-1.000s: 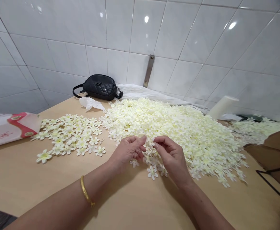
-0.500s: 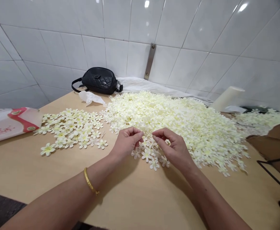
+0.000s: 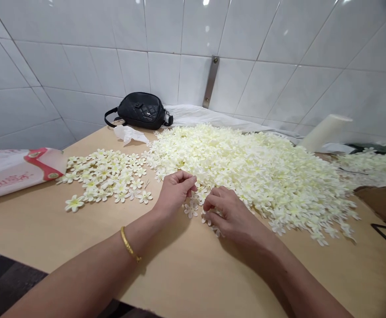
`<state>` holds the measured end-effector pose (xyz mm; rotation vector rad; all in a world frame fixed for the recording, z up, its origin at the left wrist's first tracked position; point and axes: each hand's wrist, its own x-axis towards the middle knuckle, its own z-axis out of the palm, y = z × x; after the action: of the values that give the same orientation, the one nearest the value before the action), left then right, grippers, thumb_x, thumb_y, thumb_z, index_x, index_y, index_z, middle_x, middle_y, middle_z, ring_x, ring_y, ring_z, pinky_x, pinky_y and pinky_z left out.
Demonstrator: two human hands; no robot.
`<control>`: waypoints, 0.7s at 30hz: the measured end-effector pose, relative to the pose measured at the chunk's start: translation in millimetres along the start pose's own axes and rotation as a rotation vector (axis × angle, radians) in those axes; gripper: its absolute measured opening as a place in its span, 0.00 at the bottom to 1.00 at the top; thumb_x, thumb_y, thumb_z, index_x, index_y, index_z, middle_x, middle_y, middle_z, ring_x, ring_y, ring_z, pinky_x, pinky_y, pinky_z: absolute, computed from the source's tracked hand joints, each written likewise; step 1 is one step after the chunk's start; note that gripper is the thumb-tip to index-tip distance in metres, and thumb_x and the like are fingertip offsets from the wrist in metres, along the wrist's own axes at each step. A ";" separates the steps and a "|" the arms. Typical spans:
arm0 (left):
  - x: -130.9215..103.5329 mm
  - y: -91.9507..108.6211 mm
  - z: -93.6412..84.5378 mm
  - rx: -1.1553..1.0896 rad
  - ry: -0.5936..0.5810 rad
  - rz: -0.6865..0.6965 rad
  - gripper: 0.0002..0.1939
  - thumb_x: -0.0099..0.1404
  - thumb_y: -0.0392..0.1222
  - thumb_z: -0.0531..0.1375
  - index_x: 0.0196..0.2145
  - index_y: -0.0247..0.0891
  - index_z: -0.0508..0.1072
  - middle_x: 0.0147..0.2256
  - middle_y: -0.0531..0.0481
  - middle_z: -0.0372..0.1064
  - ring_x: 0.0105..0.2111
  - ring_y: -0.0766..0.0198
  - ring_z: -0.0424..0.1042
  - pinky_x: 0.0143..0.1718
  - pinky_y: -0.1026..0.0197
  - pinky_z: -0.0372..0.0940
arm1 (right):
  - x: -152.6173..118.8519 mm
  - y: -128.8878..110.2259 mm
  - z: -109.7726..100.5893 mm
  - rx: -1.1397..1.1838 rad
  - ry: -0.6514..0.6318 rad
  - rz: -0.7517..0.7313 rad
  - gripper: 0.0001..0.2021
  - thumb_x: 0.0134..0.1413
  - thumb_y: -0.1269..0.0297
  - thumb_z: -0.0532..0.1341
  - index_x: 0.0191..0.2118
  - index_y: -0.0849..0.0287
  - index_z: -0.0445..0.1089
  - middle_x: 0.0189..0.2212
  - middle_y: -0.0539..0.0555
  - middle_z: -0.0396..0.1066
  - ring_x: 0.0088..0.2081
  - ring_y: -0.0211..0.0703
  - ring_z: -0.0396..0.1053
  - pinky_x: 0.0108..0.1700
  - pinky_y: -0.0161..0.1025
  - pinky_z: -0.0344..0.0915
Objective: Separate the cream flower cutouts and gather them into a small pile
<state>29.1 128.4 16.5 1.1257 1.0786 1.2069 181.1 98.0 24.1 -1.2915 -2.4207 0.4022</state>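
A broad heap of pale yellow-white artificial flowers (image 3: 245, 163) covers the middle of the table. At the heap's near edge, my left hand (image 3: 177, 191) is held above the tabletop with thumb and forefinger pinched together. Whatever sits in that pinch is too small to make out. My right hand (image 3: 230, 214) has come down over a few loose flowers (image 3: 190, 209) at the near edge, its fingers curled and the tips among the petals. What those fingertips grip is hidden. A gold bangle (image 3: 129, 245) circles my left wrist.
Left of the heap lies a smaller spread of flowers (image 3: 110, 176), beside a red and white plastic bag (image 3: 20, 172). Farther back are a black handbag (image 3: 141, 110) and crumpled white tissue (image 3: 129, 134). A white roll (image 3: 325, 132) leans at the right, near brown cardboard (image 3: 383, 198).
My right hand has lowered from a raised pinch onto the flowers at the near edge. My left hand keeps its pinch in nearly the same place. The view has shifted slightly.
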 end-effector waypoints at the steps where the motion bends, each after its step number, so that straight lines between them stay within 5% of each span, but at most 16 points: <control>1: 0.1 -0.4 0.2 -0.001 -0.003 -0.007 0.10 0.52 0.41 0.58 0.19 0.33 0.63 0.17 0.55 0.61 0.15 0.75 0.53 0.17 0.69 0.50 | 0.5 -0.7 -0.8 0.027 0.011 0.014 0.06 0.48 0.74 0.54 0.24 0.59 0.62 0.27 0.50 0.62 0.33 0.39 0.57 0.36 0.37 0.53; 6: -2.1 1.0 1.3 -0.005 -0.046 -0.008 0.10 0.52 0.42 0.58 0.19 0.34 0.64 0.16 0.56 0.60 0.15 0.75 0.53 0.18 0.69 0.50 | 2.5 5.2 -5.6 0.279 0.123 0.143 0.05 0.48 0.73 0.54 0.24 0.58 0.60 0.25 0.47 0.61 0.29 0.36 0.59 0.32 0.34 0.55; 14: -12.9 8.3 9.2 0.079 -0.283 -0.133 0.08 0.51 0.41 0.59 0.25 0.33 0.68 0.16 0.55 0.61 0.14 0.74 0.57 0.16 0.69 0.51 | 6.7 13.9 -1.1 0.632 0.345 0.312 0.06 0.47 0.62 0.58 0.26 0.60 0.62 0.21 0.47 0.60 0.23 0.34 0.57 0.25 0.33 0.55; 21: -11.8 4.6 9.4 -0.046 -0.228 -0.147 0.03 0.48 0.35 0.58 0.22 0.34 0.65 0.14 0.57 0.59 0.13 0.74 0.56 0.15 0.69 0.51 | 8.0 4.9 3.1 0.730 0.370 0.276 0.09 0.47 0.61 0.59 0.33 0.59 0.63 0.25 0.48 0.62 0.28 0.36 0.60 0.30 0.33 0.58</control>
<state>37.0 116.2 22.4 1.0995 0.9379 0.9588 179.3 107.1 20.8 -1.2081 -1.5605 0.9233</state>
